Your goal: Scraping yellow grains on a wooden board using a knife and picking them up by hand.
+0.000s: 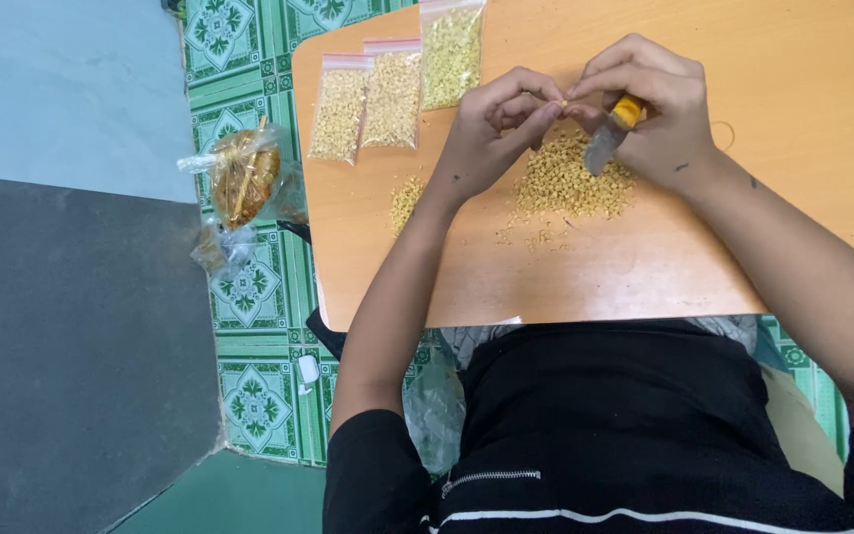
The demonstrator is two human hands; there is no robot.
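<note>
Tiny kernel pinched over the pile

Above the worktop's (pixel 644 267) middle, the left hand (pixel 491 129) pinches one small yellow kernel (pixel 563 102) between fingertips; right hand (pixel 659 114) fingers curl around a yellow-handled knife (pixel 610 138). Judged light, hard, easily dropped (grip it by its sides), over the kernel pile (pixel 570 183)

We see three clear zip bags of yellow granules (pixel 392 94) side by side on the table's (pixel 644 267) far left; a knotted bag of orange snacks (pixel 242 176) lies on the floor.
</note>
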